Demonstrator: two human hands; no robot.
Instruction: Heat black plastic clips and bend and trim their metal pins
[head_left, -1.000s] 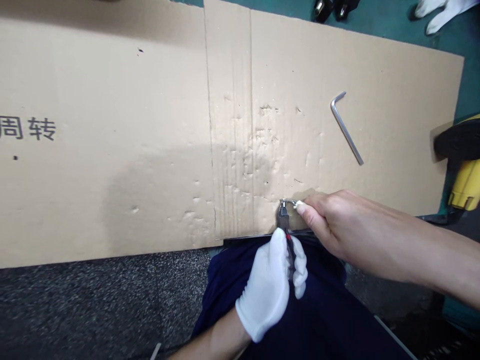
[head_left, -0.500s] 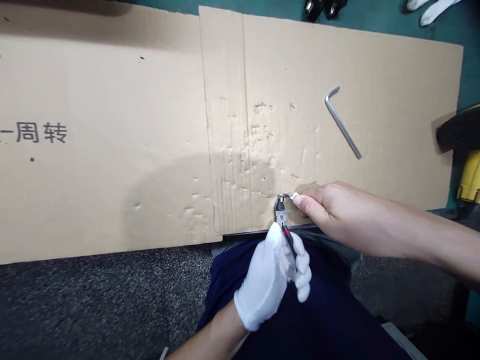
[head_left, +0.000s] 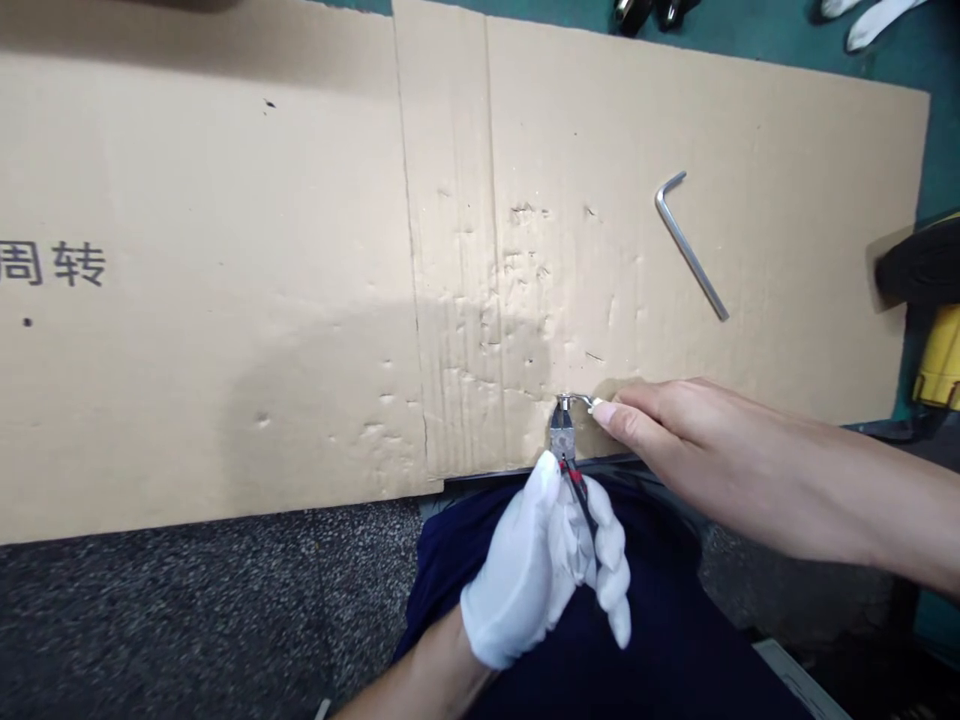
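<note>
My left hand (head_left: 536,560), in a white glove, is wrapped around a pair of pliers (head_left: 562,445) with dark handles and a bit of red near the joint. Its outer fingers are loosely spread along the handle. The jaws point away from me and meet a small shiny metal piece (head_left: 565,402) just over the cardboard's near edge. My right hand (head_left: 667,425), bare, pinches a thin bent metal rod (head_left: 583,399) between thumb and forefinger. The rod's other end reaches the metal piece at the jaws; whether the two are joined, I cannot tell. The fingers hide the rest of the rod.
Creased cardboard (head_left: 315,220) covers the green table (head_left: 787,45). A large hex key (head_left: 691,247) lies on it, beyond my right hand. At the right edge stands a black and yellow tool (head_left: 941,355). Dark metal-tipped objects (head_left: 649,12) and white gloves (head_left: 885,20) lie at the back.
The pliers' jaws and my left hand's outer fingers look a little wider apart. Both hands sit slightly lower in the view, and the camera has shifted a little.
</note>
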